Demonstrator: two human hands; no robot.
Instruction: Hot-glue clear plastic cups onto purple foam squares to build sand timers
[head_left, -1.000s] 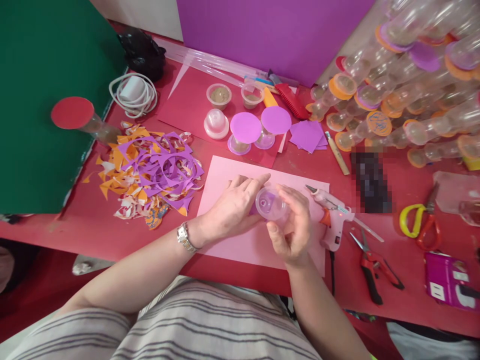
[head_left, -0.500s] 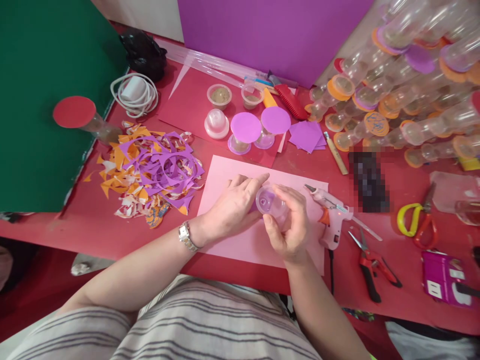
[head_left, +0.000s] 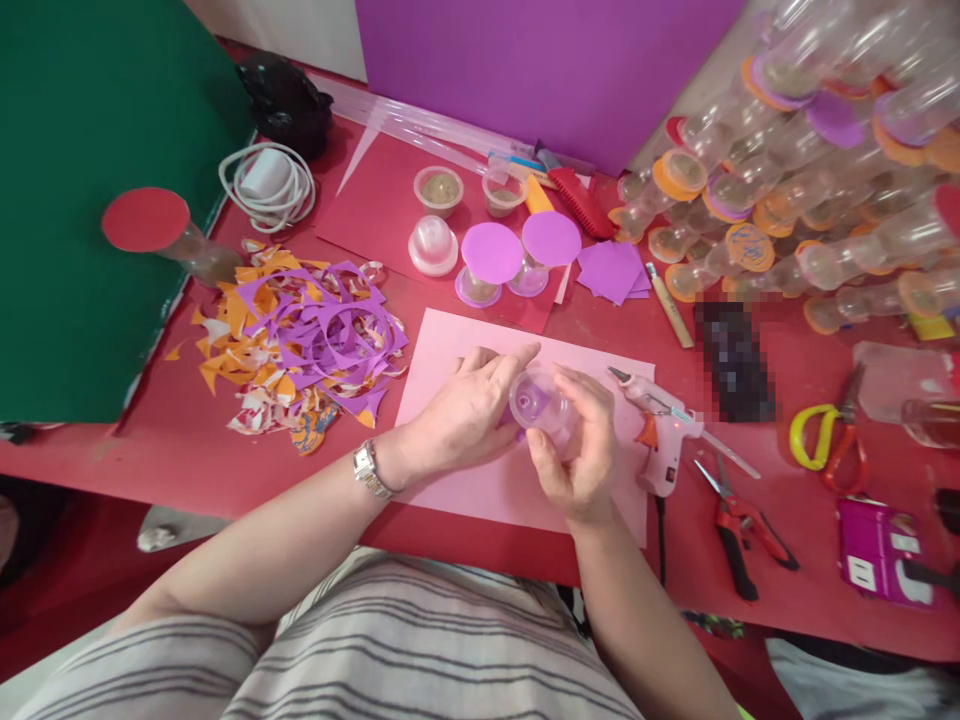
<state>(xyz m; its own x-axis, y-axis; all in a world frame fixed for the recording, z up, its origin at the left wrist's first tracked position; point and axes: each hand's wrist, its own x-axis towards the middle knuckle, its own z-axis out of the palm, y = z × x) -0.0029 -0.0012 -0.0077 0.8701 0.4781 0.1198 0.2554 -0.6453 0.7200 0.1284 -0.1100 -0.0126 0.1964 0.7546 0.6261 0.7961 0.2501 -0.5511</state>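
Above the middle of the pink sheet [head_left: 487,490], a clear plastic cup [head_left: 535,402] is held in the curve of the right hand [head_left: 579,455], with thumb and fingers set around its sides. The left hand [head_left: 465,412] is stretched out beside it, back upward; whether anything is gripped there cannot be told.

The wall looks thin, so the cup could be dented or pushed out of round if it were squeezed too hard. A slip could also be caused by its smooth surface. Over the right edge of the pink sheet, a glue gun [head_left: 666,452] is left lying with its nozzle near the right hand; the fingers could be burned if it is hot and is brushed, and the gun could be dragged if its cord [head_left: 661,540] were snagged.

The left palm is hidden, and only a sliver of purple [head_left: 519,437] is shown by it; its shape cannot be made out. To the right of the pink sheet, a dark object [head_left: 735,360] is blurred into blocks. Farther off beyond that side, the stacked clear cups [head_left: 823,265] are cut off by the frame
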